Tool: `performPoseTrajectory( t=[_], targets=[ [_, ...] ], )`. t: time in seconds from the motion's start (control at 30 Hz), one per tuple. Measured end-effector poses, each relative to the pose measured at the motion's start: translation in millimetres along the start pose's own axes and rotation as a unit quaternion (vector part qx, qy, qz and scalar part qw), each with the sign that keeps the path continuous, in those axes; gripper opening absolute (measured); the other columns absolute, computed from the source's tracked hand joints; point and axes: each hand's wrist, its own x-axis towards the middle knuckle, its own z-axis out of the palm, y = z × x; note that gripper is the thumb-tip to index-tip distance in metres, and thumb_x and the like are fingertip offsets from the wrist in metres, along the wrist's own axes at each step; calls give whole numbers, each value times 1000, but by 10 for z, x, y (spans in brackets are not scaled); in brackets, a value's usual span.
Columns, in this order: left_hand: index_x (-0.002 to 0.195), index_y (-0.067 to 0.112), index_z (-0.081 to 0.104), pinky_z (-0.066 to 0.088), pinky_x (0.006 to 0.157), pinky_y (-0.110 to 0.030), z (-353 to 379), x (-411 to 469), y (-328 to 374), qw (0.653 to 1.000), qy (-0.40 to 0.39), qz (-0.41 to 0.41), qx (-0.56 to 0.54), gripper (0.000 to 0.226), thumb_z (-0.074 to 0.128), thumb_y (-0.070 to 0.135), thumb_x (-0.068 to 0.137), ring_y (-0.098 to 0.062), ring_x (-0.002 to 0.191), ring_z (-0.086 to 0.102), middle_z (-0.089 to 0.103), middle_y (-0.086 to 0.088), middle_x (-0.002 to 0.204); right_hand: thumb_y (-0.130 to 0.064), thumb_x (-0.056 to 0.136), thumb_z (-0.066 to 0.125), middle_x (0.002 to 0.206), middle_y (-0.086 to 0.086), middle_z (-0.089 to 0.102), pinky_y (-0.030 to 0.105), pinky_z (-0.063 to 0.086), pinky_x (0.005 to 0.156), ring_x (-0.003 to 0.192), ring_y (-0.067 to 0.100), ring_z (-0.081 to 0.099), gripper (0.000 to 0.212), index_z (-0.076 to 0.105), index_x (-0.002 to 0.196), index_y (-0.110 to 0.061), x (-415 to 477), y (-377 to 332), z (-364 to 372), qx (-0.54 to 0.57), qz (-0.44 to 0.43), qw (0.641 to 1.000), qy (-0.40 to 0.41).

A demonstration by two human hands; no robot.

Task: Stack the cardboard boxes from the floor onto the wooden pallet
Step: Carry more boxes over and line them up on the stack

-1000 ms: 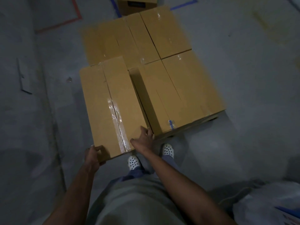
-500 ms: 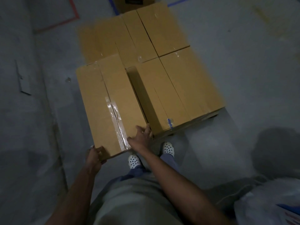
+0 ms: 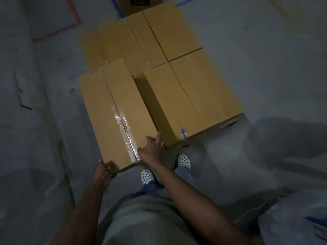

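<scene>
A long taped cardboard box [image 3: 113, 110] is held up above the left side of the stack, higher than the others. My left hand [image 3: 103, 171] grips its near left corner, thumb on top. My right hand [image 3: 153, 147] holds its near right corner, fingers along the side. Below and to the right lie several cardboard boxes [image 3: 191, 96] side by side on the wooden pallet [image 3: 221, 123], of which only a thin front edge shows. More boxes [image 3: 159, 32] fill the far half of the pallet.
Another box [image 3: 139, 5] stands on the floor beyond the pallet. Red tape [image 3: 74, 23] and blue tape [image 3: 185, 2] mark the grey floor. My feet in white shoes [image 3: 147, 176] stand just before the pallet. A white bag [image 3: 293, 225] lies at the lower right.
The held box has shifted slightly forward and left over the stack. Both hands keep the same grip on its near corners.
</scene>
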Motion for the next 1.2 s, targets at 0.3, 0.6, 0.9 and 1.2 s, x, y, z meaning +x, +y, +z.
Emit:
performPoseTrajectory(
  t=[0.3, 0.6, 0.9, 1.2],
  targets=[
    [93, 23, 51, 40, 72, -37, 17, -69, 27, 1000, -18, 2, -12, 24, 40, 2, 98, -21, 81, 52, 58, -2, 98, -31, 86, 70, 167, 3, -10, 48, 24, 117, 152, 36, 0, 62, 47, 143, -29, 10, -8, 15, 16, -3, 1000, 4],
    [84, 21, 49, 46, 68, -34, -1, 19, -111, 999, 32, 21, 25, 25, 43, 5, 102, -16, 74, 55, 60, -4, 86, -31, 88, 67, 165, 9, -23, 61, 21, 117, 152, 35, -19, 67, 35, 146, -27, -79, 23, 87, -37, -34, 999, 11],
    [91, 22, 47, 46, 79, -39, 32, -17, -44, 999, 27, 33, -10, 26, 42, -2, 100, -16, 84, 56, 57, -3, 94, -28, 89, 69, 165, 8, -22, 57, 22, 118, 152, 36, -18, 64, 42, 147, -22, -25, -31, 70, -23, -54, 998, 4],
    [111, 18, 54, 47, 99, -46, -79, 133, -33, 999, 29, 31, -2, 21, 37, 7, 106, -16, 89, 58, 60, -4, 95, -27, 87, 71, 165, 4, -19, 52, 32, 115, 153, 35, -14, 62, 47, 143, -20, 24, -3, 130, -27, -70, 997, 25]
  ],
)
